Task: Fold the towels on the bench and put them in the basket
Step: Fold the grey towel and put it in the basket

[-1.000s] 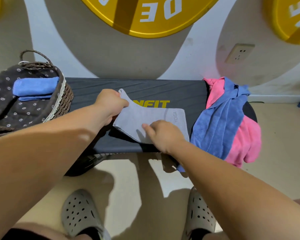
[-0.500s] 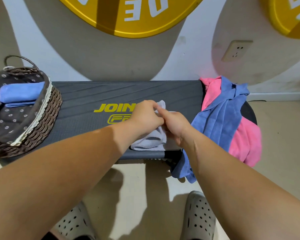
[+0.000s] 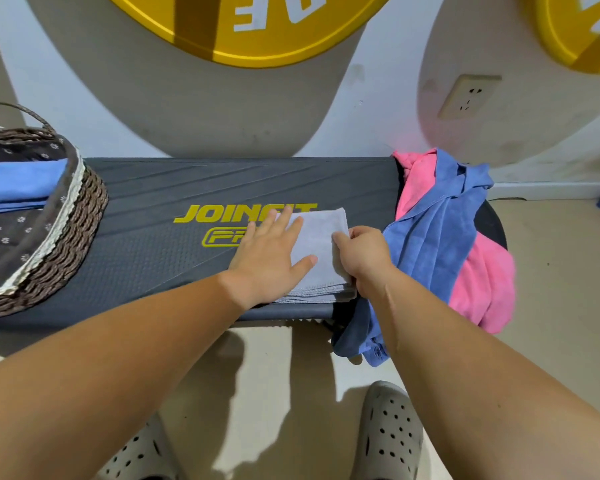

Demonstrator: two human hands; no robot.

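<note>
Here, a brown woven basket [image 3: 80, 216] sits on the left end of the dark padded bench [image 3: 153, 265]. Mid-bench, the left hand [image 3: 267, 258] presses flat on a folded pale-grey towel [image 3: 321, 240]; the right hand [image 3: 364, 258] pinches its right edge, beside a crumpled blue towel [image 3: 430, 237] draped over a pink towel [image 3: 482, 278].

Four towels: one folded grey cloth towel [image 3: 321, 251], one crumpled pink cloth towel [image 3: 482, 282], one crumpled blue cloth towel [image 3: 430, 237] and one folded blue cloth towel [image 3: 18, 183]; whether a thin blue layer under the last is a fifth cannot be told. There is one brown woven wicker basket [image 3: 84, 216] and one dark grey padded bench [image 3: 187, 181]. Two bare hands show, the left hand [image 3: 267, 258] and the right hand [image 3: 361, 258]. There are also two pale perforated rubber clogs [image 3: 390, 434], two round yellow wall discs [image 3: 257, 29] and one beige wall socket [image 3: 468, 97].
</note>
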